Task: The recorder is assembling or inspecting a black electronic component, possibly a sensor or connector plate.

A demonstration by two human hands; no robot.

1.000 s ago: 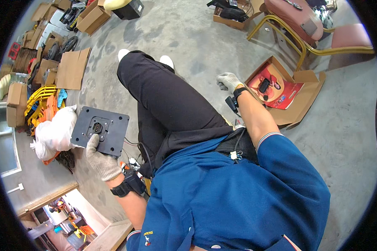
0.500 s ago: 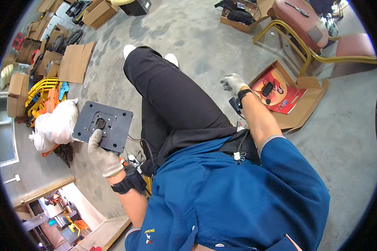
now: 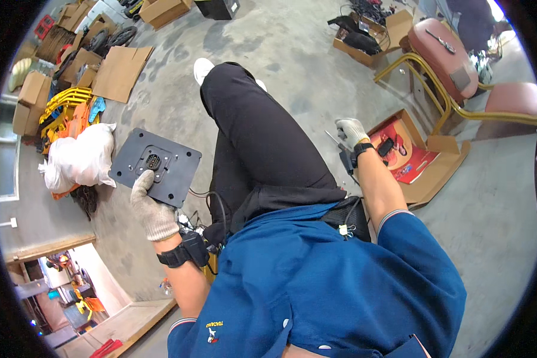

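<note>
My left hand (image 3: 152, 209), in a pale knit glove, grips a dark grey square plate (image 3: 182, 161) by its near edge, thumb on the face and fingers hidden behind. Holes sit at the plate's corners, and a round multi-pin connector (image 3: 153, 161) is mounted in its middle. My right hand (image 3: 352, 130), also gloved, is curled beside the open cardboard box. From it a thin shaft, which looks like a screwdriver (image 3: 333, 139), points up and left; its handle is mostly hidden.
Right of my right hand, the cardboard box (image 3: 441, 170) holds a red printed sheet and a small black object. Beyond stands a pink padded chair (image 3: 441, 59) with a tool on it. A white bag (image 3: 80, 158) and cardboard lie at left. Cables (image 3: 212, 194) hang by my thigh.
My view has shifted, so the surroundings sit differently. My right hand has turned, and the thin shaft now shows beside it. My left hand still holds the plate.
</note>
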